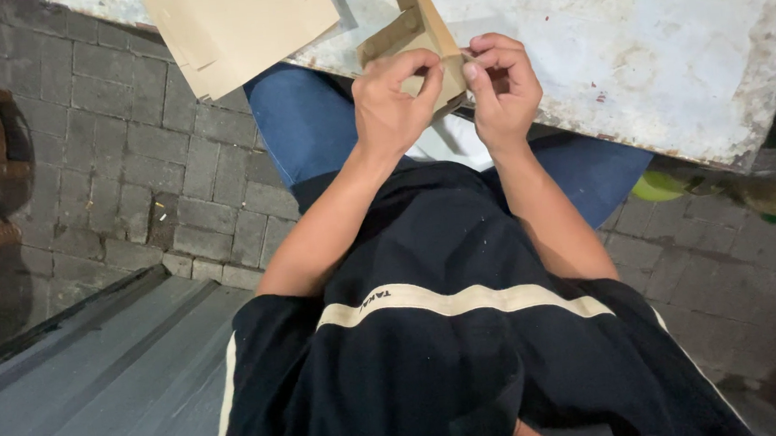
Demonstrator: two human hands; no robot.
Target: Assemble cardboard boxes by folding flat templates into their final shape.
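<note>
a folded piece of brown paper (419, 45) is held at the near edge of the counter (652, 59), its lower end pinched between both hands and its long axis running up and away from the body, leaning slightly to the left. the lower end lies directly under the fingertips, so neither hand has to reach; the paper rises beyond the knuckles, away from the person. the left hand (390, 102) is closed on the lower left edge, thumb and forefinger pressed together over a fold. the right hand (502, 89) is curled shut on the lower right edge, the fingertips bent inward onto the paper. the two hands are just beside each other, almost touching, and equally near to the piece.

to the left, a stack of flat brown sheets (239, 22) is seen lying on the counter and overhanging its edge, apart from the hands. the counter surface is pale, worn and stained. below the hands, blue trousers (307, 123) and a dark shirt with a cream stripe (459, 300) are visible, and a grey paved floor (125, 156) lies to the left.
</note>
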